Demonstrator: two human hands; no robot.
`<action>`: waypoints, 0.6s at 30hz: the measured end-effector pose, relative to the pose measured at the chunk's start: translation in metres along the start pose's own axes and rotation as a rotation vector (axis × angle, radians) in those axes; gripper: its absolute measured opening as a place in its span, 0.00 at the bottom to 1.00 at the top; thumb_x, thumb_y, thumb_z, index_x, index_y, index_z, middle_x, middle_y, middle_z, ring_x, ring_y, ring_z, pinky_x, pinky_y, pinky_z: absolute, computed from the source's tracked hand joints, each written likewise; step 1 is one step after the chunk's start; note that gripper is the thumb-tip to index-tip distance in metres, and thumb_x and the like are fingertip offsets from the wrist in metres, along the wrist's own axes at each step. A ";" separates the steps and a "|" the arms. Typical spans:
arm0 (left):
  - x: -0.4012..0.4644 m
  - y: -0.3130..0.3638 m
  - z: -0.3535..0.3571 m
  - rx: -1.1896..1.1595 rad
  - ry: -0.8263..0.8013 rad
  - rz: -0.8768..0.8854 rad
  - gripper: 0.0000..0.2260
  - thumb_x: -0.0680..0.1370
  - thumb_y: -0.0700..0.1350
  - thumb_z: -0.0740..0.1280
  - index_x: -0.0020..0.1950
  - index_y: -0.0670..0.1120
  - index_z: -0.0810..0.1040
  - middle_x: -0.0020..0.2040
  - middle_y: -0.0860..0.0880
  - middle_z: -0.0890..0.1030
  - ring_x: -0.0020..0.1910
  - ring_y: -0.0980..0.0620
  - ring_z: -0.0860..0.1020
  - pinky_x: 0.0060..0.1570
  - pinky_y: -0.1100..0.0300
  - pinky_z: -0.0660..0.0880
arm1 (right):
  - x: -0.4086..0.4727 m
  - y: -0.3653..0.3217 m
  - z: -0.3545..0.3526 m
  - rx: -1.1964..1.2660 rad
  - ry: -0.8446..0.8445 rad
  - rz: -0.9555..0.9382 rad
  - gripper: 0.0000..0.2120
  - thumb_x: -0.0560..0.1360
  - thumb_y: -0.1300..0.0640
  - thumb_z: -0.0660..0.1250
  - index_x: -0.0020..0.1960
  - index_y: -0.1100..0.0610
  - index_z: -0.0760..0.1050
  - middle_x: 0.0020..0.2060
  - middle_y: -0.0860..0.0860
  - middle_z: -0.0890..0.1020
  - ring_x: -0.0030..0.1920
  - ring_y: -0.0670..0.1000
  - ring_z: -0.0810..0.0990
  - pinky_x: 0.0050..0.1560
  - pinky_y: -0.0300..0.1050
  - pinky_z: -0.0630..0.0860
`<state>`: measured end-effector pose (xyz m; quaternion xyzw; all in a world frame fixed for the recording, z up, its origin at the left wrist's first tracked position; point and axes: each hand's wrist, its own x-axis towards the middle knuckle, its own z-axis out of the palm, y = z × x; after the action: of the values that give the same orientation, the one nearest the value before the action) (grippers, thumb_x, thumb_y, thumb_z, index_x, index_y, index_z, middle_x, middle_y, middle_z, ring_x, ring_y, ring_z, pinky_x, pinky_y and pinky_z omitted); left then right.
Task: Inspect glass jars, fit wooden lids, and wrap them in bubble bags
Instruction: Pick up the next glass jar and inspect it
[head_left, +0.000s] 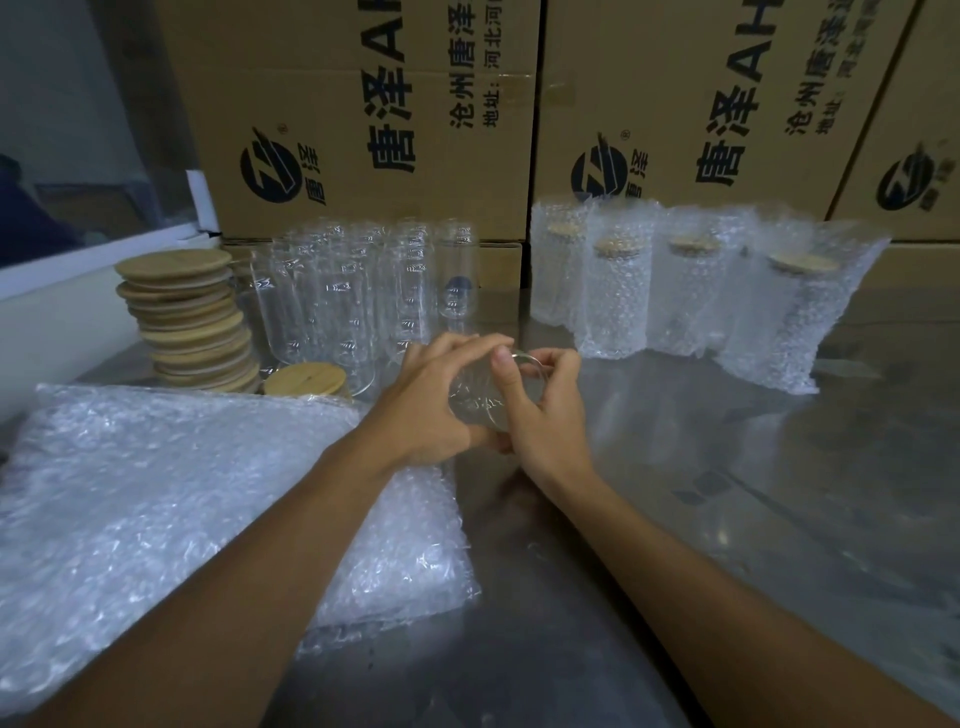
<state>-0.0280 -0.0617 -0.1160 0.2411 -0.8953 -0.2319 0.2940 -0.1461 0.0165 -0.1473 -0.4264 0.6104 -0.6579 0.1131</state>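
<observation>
Both hands are gripping one clear glass jar above the steel table, just in front of the cluster of bare jars. The left hand is curling round its side, while the right hand is pinching the rim, thumb on the near edge. Left of that cluster a stack of wooden lids is leaning; nearer, bubble bags are lying flat. Right of it, wrapped jars are standing.
</observation>
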 end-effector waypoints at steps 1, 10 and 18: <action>0.000 0.000 0.000 0.007 -0.010 0.003 0.42 0.64 0.53 0.81 0.73 0.67 0.65 0.63 0.62 0.66 0.62 0.61 0.59 0.65 0.49 0.63 | 0.000 0.000 -0.001 -0.013 0.004 -0.002 0.25 0.68 0.24 0.61 0.52 0.42 0.63 0.57 0.47 0.77 0.58 0.52 0.81 0.53 0.65 0.80; 0.000 -0.002 -0.001 -0.033 0.125 -0.044 0.41 0.65 0.47 0.81 0.73 0.63 0.68 0.61 0.58 0.69 0.66 0.53 0.63 0.61 0.56 0.63 | -0.003 0.003 0.000 0.006 -0.064 -0.043 0.37 0.66 0.27 0.68 0.69 0.43 0.68 0.64 0.38 0.76 0.65 0.33 0.72 0.67 0.46 0.75; 0.001 -0.005 -0.001 -0.027 0.164 -0.075 0.41 0.64 0.53 0.82 0.73 0.63 0.68 0.60 0.57 0.68 0.67 0.53 0.63 0.60 0.57 0.62 | 0.002 0.014 -0.010 0.021 -0.133 -0.115 0.25 0.80 0.56 0.69 0.75 0.56 0.68 0.65 0.51 0.79 0.56 0.32 0.79 0.58 0.52 0.82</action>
<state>-0.0261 -0.0663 -0.1174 0.2884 -0.8555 -0.2343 0.3607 -0.1593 0.0196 -0.1579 -0.5023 0.5690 -0.6399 0.1200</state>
